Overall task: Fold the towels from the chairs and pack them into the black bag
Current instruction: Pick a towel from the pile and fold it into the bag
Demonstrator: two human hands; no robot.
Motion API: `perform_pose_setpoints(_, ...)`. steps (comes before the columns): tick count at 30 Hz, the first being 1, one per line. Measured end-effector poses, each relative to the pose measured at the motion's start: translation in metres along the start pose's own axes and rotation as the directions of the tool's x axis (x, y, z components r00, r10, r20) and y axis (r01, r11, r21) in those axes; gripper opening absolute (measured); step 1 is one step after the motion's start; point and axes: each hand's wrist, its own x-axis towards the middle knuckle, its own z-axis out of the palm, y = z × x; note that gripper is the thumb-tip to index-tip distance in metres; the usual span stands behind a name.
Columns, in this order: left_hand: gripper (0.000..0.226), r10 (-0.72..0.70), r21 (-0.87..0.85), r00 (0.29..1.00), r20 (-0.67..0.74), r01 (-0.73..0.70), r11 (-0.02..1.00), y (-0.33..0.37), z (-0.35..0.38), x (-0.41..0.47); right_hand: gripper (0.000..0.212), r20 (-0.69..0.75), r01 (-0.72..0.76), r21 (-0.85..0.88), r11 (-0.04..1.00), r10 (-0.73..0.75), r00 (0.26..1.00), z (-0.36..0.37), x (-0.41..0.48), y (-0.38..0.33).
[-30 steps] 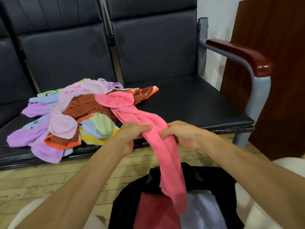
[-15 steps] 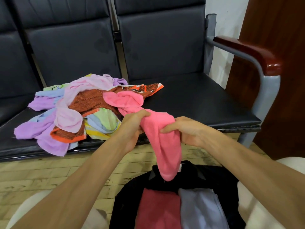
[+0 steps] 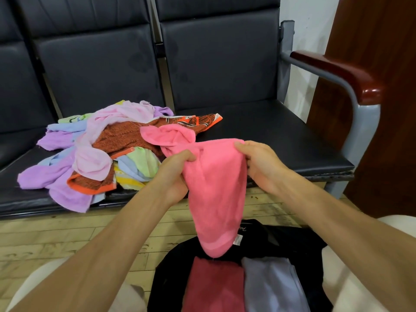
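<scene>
Black chair seats point(image 3: 270, 140): heap of crumpled towels point(image 3: 94, 154). Wood floor point(image 3: 56, 239): black bag point(image 3: 281, 239).

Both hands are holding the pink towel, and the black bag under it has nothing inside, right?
Not quite. The left hand and right hand do both hold the pink towel, but the black bag is not empty. The head view shows a dark red towel and a grey towel already lying in it, side by side.
</scene>
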Motion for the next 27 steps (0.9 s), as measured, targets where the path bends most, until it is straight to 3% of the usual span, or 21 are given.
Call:
perform_pose_setpoints(5, 0.032, -0.112, -0.127, 0.975, 0.194, 0.138, 0.982, 0.005, -0.003, -0.005, 0.02, -0.093, -0.037, 0.061, 0.997, 0.043, 0.995, -0.003, -0.001, -0.009)
perform_pose_setpoints(8, 0.04, -0.131, -0.111, 0.955, 0.267, 0.165, 0.98, 0.0, 0.0, -0.004, 0.031, -0.151, -0.011, 0.013, 1.0, 0.013, 0.988, -0.006, -0.001, -0.01)
perform_pose_setpoints(12, 0.019, -0.181, -0.029, 0.942, 0.282, 0.197, 0.98, -0.006, 0.005, -0.005, 0.029, -0.237, 0.044, -0.003, 0.999, -0.043, 0.971, -0.01, 0.001, -0.014)
perform_pose_setpoints(18, 0.028, -0.162, 0.057, 0.967, 0.194, 0.153, 0.987, -0.006, 0.013, -0.006, 0.026, -0.279, 0.088, 0.004, 0.996, -0.084, 0.957, -0.017, 0.002, -0.021)
perform_pose_setpoints(21, 0.037, -0.083, 0.087, 0.984, 0.158, 0.07, 0.994, -0.008, 0.012, -0.003, 0.018, -0.338, 0.033, 0.057, 0.998, -0.012, 0.941, -0.027, 0.004, -0.024)
perform_pose_setpoints(24, 0.035, -0.002, 0.071, 0.999, 0.034, -0.001, 0.997, -0.005, 0.006, 0.002, 0.008, -0.429, -0.038, 0.122, 0.992, 0.087, 0.899, -0.039, 0.006, -0.026)
perform_pose_setpoints(27, 0.031, 0.054, 0.067, 0.998, -0.028, -0.052, 0.996, 0.001, -0.002, 0.004, 0.014, -0.48, -0.091, 0.142, 0.986, 0.149, 0.865, -0.047, 0.01, -0.023)
